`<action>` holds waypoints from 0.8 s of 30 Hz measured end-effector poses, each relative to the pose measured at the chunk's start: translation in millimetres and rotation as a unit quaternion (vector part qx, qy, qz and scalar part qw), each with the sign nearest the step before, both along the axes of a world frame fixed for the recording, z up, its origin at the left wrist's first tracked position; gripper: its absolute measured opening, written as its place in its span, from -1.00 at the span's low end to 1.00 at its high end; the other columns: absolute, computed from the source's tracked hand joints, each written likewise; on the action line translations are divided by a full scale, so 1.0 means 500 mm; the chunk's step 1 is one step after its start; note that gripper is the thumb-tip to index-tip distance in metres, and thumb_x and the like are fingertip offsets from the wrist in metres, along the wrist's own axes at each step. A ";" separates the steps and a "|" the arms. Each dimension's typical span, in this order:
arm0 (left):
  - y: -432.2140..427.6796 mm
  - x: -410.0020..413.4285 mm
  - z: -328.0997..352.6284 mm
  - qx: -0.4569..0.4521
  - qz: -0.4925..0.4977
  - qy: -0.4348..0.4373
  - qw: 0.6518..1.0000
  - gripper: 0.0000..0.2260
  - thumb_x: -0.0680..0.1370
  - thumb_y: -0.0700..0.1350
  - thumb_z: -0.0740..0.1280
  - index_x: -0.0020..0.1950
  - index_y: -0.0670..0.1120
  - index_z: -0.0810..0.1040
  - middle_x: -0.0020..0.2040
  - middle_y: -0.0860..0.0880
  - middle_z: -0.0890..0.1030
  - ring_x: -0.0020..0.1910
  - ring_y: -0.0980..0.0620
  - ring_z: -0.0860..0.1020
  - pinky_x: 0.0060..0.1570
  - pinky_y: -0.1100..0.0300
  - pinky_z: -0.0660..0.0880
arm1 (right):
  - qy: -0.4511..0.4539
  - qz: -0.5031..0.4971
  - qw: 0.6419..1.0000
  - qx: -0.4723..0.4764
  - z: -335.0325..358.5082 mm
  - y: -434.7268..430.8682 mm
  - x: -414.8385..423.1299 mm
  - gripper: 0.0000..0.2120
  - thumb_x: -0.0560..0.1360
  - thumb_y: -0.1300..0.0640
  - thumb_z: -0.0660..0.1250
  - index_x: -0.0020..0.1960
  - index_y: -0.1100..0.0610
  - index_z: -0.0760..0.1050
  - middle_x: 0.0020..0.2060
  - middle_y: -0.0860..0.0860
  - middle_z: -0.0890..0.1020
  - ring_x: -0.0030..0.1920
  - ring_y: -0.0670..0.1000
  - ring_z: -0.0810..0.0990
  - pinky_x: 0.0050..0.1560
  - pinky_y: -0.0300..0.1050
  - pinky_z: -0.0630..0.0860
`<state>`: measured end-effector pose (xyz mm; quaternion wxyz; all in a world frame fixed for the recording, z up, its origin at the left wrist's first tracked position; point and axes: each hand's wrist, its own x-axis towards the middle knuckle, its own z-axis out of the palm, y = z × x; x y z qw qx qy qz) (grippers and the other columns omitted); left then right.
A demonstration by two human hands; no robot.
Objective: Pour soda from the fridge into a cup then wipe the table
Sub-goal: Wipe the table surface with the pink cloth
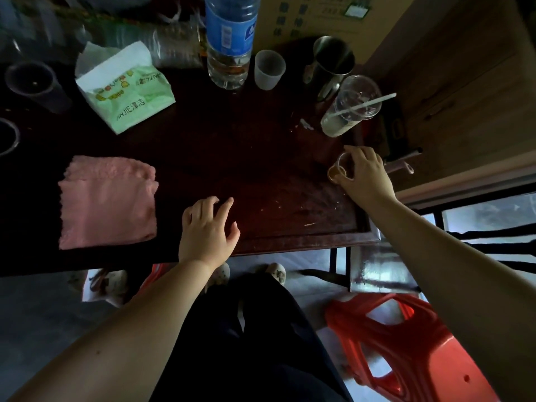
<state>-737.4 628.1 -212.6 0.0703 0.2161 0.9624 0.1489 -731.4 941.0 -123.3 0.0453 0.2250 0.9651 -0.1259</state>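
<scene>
A small clear glass cup (338, 169) with amber liquid in it stands near the right edge of the dark wooden table (261, 169). My right hand (367, 172) grips it from the right side. My left hand (207, 227) rests on the table's front edge with fingers spread and nothing in it. A folded pink cloth (107, 201) lies flat on the table to the left of my left hand. No soda bottle or can is visible.
At the back stand a large water bottle (230, 42), a small frosted plastic cup (268, 69), a steel mug (332, 60), a lidded plastic cup with a straw (351, 108) and a tissue pack (124, 88). A red plastic stool (406, 343) sits on the floor at the right.
</scene>
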 end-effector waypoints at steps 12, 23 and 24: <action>-0.001 0.002 -0.009 0.000 -0.002 0.021 1.000 -0.55 0.50 0.07 0.18 0.34 -0.07 0.47 0.19 -0.16 0.48 0.19 -0.15 0.41 0.21 -0.11 0.34 | -0.012 -0.026 1.000 -0.012 -0.027 0.017 0.008 -0.38 0.46 0.03 0.37 0.45 0.10 0.25 0.37 0.12 0.34 0.39 0.17 0.27 0.28 0.06 0.34; 0.000 0.002 -0.011 -0.010 0.000 0.020 1.000 -0.54 0.50 0.08 0.15 0.35 -0.05 0.45 0.21 -0.13 0.47 0.20 -0.14 0.42 0.21 -0.11 0.33 | 0.074 0.115 0.990 0.025 -0.049 -0.116 0.082 -0.47 0.49 -0.01 0.28 0.39 0.20 0.34 0.40 0.18 0.35 0.42 0.20 0.27 0.42 0.08 0.19; 0.000 0.002 -0.010 -0.011 -0.002 0.022 1.000 -0.53 0.49 0.08 0.14 0.35 -0.05 0.46 0.20 -0.13 0.48 0.19 -0.15 0.43 0.21 -0.11 0.34 | 0.053 0.144 0.988 0.020 -0.066 -0.143 0.100 -0.44 0.50 -0.04 0.23 0.41 0.22 0.31 0.41 0.19 0.33 0.44 0.20 0.25 0.44 0.05 0.16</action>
